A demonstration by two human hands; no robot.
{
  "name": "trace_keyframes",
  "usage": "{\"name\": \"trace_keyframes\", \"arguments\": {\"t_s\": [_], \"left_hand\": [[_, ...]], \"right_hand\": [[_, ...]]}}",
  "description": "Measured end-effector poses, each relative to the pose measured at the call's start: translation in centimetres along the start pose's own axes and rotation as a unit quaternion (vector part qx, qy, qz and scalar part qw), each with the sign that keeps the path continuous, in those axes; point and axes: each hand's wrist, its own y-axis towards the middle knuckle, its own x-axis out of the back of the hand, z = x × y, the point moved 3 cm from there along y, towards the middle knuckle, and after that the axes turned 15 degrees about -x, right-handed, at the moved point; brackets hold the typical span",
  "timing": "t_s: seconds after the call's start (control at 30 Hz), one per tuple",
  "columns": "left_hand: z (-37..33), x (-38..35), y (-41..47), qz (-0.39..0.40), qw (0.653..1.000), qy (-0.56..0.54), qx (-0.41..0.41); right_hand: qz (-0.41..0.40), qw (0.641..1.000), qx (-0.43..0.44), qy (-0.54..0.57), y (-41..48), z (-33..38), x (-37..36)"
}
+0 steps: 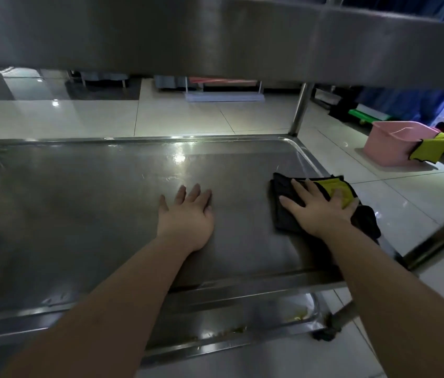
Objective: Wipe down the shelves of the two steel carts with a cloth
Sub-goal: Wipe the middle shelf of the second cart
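We saw two bare forearms, no sleeves in view, no watch or rings or gloves. Left hand [188, 214] and right hand [319, 208] bare, short plain nails, fingers unadorned.

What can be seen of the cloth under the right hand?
The black and yellow wiping cloth lies folded and rumpled on the middle steel shelf, near its right edge. It looks like soft microfibre: mostly black, with a yellow face and black trim showing at the far right. The right hand presses flat on it, fingers spread. The left hand rests on bare steel, apart from it.
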Motion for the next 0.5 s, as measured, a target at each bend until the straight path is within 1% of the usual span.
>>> {"name": "trace_keyframes", "arguments": {"t_s": [0.07, 0.13, 0.17, 0.23, 0.3, 0.4, 0.5], "left_hand": [[0.1, 0.2, 0.9, -0.025, 1.000, 0.003, -0.003], [0.3, 0.7, 2.3, -0.052, 0.998, 0.022, -0.033], [0.4, 0.8, 3.1, -0.052, 0.997, 0.019, -0.048], [1.1, 0.5, 4.5, -0.017, 0.998, 0.005, -0.055], [1.9, 0.0, 5.3, 0.014, 0.999, 0.002, -0.036], [2.4, -0.6, 5.7, 0.036, 0.999, 0.023, -0.029], [2.3, -0.7, 5.5, 0.041, 0.998, 0.024, -0.032]], "right_hand": [[-0.004, 1.000, -0.006, -0.008, 0.3, 0.1, -0.3], [-0.012, 1.000, 0.002, -0.003, 0.3, 0.6, -0.5], [-0.017, 1.000, 0.002, -0.001, 0.3, 0.6, -0.5], [-0.022, 1.000, 0.002, -0.001, 0.3, 0.6, -0.4], [-0.021, 1.000, 0.005, -0.004, 0.4, 0.4, -0.6], [-0.006, 1.000, 0.006, -0.013, 1.5, 0.8, -0.5], [0.007, 1.000, -0.001, -0.003, 3.0, 2.9, 0.4]]}}
